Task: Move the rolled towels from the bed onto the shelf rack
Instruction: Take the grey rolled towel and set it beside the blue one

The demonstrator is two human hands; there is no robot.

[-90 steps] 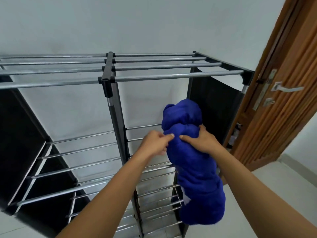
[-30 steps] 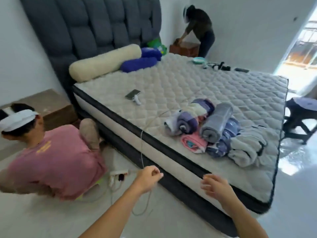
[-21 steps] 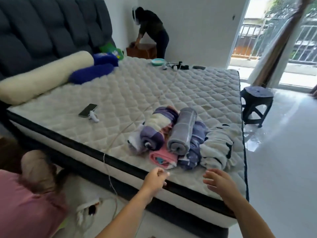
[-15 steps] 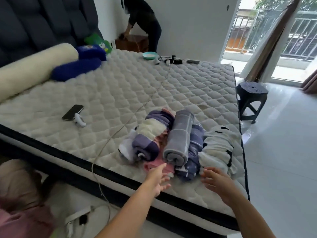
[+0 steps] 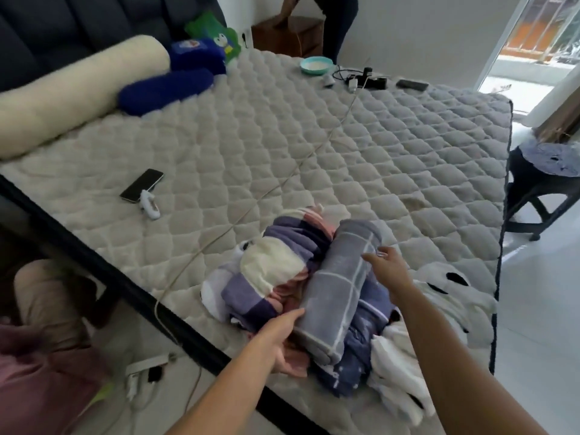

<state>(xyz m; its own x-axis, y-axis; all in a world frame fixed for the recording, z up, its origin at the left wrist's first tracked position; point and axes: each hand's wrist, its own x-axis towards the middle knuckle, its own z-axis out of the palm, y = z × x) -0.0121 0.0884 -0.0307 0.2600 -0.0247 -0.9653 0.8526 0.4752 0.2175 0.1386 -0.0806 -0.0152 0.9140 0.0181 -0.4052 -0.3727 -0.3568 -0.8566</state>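
Several rolled towels lie in a pile near the front edge of the bed [image 5: 361,146]. On top rests a grey checked roll [image 5: 340,287]. Left of it sits a purple, cream and pink roll [image 5: 273,274]; a dark blue patterned towel [image 5: 361,350] and a white towel with black patches [image 5: 439,312] lie to the right. My left hand [image 5: 277,337] touches the near end of the grey roll, fingers apart. My right hand [image 5: 387,271] rests open against the roll's right side. Neither hand has closed around it. The shelf rack is out of view.
A phone [image 5: 142,185], a white cable [image 5: 251,208], a bolster [image 5: 72,98], blue cushions [image 5: 166,89], a bowl [image 5: 316,65] and chargers lie on the bed. One person crouches at the left [image 5: 44,356]; another stands at the far side [image 5: 335,20]. A dark stool [image 5: 546,180] stands right.
I turned from the rack, where I held a blue towel, to the bed. Both hands have since reached forward from the mattress edge onto the grey checked roll.
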